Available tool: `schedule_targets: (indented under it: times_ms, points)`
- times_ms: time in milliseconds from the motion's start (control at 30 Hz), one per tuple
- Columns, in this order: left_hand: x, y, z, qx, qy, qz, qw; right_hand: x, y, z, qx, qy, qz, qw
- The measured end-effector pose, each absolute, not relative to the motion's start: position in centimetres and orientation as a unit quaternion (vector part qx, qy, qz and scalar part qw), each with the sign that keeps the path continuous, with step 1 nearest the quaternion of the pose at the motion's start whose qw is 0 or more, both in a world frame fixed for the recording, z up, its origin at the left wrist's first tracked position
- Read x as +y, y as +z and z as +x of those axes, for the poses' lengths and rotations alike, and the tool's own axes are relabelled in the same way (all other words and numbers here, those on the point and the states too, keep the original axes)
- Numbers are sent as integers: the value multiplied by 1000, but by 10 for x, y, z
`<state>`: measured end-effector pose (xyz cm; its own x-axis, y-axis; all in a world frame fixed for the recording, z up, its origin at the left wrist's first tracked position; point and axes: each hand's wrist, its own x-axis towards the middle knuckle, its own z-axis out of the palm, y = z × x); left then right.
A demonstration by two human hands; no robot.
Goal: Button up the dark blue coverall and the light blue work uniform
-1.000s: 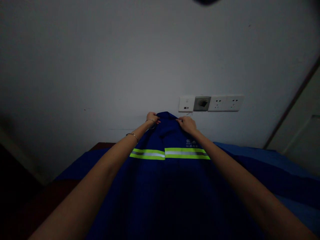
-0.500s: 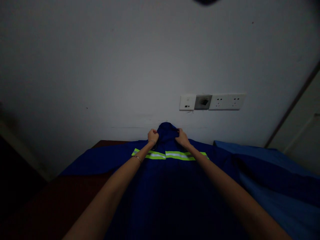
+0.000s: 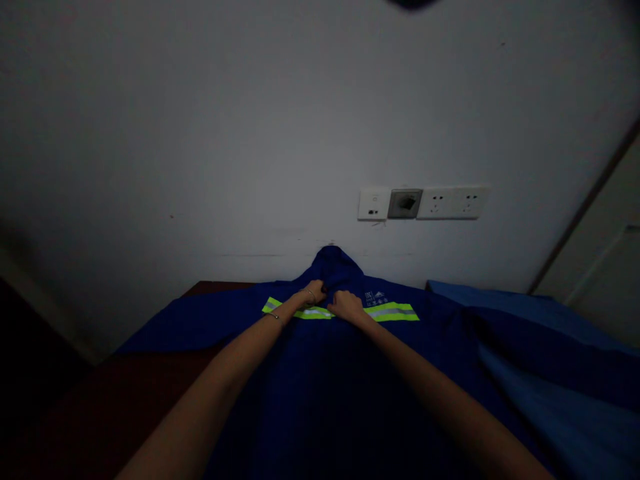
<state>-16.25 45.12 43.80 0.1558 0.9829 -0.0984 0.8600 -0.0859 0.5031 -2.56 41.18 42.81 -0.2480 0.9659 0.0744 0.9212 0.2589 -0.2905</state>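
Note:
A dark blue work jacket [image 3: 310, 393] with a yellow and silver reflective band [image 3: 395, 311] lies spread on a dark brown table [image 3: 100, 400], collar toward the wall. My left hand [image 3: 315, 293] and my right hand [image 3: 345, 305] meet at the jacket's front just below the collar, on the band. Both have fingers curled and pinched on the fabric there. A thin bracelet sits on my left wrist.
A white wall [image 3: 200, 133] rises right behind the table, with a row of sockets and a switch [image 3: 423, 203]. A lighter blue garment [image 3: 550, 353] lies to the right, partly under the jacket. A door frame [image 3: 585, 207] runs at the far right.
Both hands came down from the raised collar and moved together to the middle of the chest. The jacket has been lowered and now lies flatter on the table.

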Motion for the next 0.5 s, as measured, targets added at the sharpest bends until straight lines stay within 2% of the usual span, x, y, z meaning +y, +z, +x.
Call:
schedule_targets:
  times_ms: [233,500]
  points:
    - [457,433,-164,630,143,720,255,414,432,-6,-753,146,-612,193]
    - [464,432,-153,683,108,679,249,401,423,-30,-800,85,-584,111]
